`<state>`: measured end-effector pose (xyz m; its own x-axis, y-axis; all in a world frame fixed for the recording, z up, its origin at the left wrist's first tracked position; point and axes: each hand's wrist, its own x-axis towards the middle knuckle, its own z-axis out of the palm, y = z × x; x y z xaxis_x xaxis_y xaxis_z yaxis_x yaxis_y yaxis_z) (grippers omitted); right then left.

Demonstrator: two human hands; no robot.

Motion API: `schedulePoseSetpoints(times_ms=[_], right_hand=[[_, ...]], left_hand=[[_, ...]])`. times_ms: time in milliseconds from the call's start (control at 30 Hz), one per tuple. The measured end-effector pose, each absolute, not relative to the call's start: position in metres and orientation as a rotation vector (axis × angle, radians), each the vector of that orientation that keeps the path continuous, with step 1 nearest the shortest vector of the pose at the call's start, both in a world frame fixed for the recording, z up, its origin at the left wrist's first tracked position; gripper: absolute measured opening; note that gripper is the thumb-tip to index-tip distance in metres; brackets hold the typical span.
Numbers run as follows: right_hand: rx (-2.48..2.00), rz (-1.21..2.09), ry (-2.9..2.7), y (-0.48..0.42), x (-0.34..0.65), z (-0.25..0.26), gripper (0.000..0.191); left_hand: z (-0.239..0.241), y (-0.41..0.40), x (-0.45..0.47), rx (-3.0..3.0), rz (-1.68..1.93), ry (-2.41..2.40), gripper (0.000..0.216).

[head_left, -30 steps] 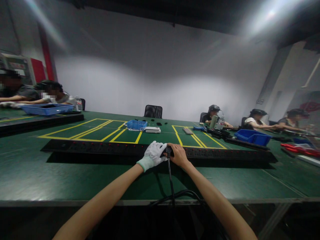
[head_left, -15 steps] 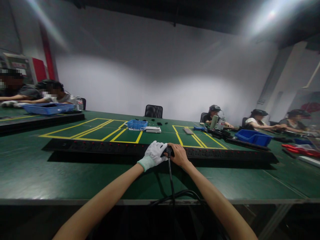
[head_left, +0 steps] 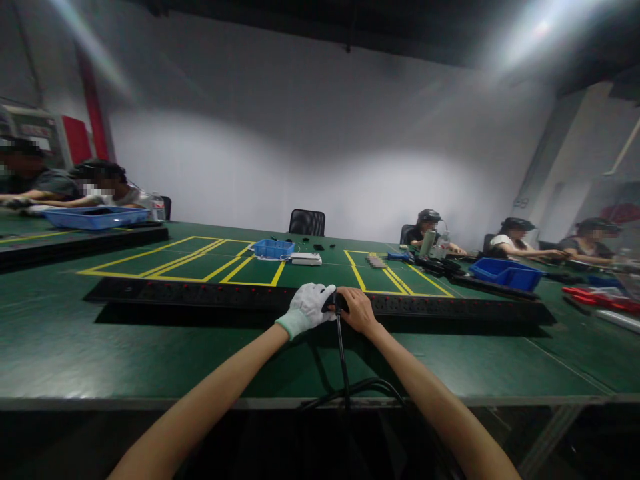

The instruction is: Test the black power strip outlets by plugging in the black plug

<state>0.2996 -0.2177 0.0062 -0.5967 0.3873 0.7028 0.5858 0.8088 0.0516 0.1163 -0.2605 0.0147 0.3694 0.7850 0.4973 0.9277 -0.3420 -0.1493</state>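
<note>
A long black power strip (head_left: 200, 294) with a row of sockets and small red marks lies across the green table in front of me. At its middle, a black plug (head_left: 338, 302) is held between my two hands, its cord (head_left: 342, 353) running down towards me. My left hand (head_left: 309, 308), in a white knit glove with a mint cuff, is closed around the plug's left side, over the strip. Bare and closed, my right hand (head_left: 357, 309) grips the plug from the right. The fingers hide most of the plug and the sockets beneath it.
Loops of black cable (head_left: 370, 385) hang over the near table edge. Beyond the strip are yellow tape lines, a small blue basket (head_left: 274, 249) and a white box (head_left: 306, 259). Blue bins (head_left: 505, 274) and red items (head_left: 597, 299) stand right. Several people sit around the table.
Both hands stay at the same place on the strip, with only a slight shift of the fingers around the plug. The view has moved very slightly.
</note>
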Motion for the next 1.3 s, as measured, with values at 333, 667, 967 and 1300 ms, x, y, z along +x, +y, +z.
schedulePoseSetpoints(times_ms=[333, 667, 967, 1300], right_hand=[[-0.643, -0.396, -2.254, -0.212, 0.298, -0.004, 0.031], [-0.665, -0.391, -2.243, -0.211, 0.296, -0.004, 0.028], [-0.667, -0.354, -2.222, -0.212, 0.295, -0.004, 0.026], [-0.675, -0.296, -1.887, -0.220, 0.301, 0.016, 0.033]], left_hand=[[0.024, -0.254, 0.106, -2.185, -0.368, -1.629, 0.075], [0.029, -0.258, 0.096, -2.227, -0.347, -1.630, 0.079], [0.029, -0.261, 0.090, -2.226, -0.379, -1.613, 0.081], [0.029, -0.251, 0.084, -2.242, -0.388, -1.626, 0.085]])
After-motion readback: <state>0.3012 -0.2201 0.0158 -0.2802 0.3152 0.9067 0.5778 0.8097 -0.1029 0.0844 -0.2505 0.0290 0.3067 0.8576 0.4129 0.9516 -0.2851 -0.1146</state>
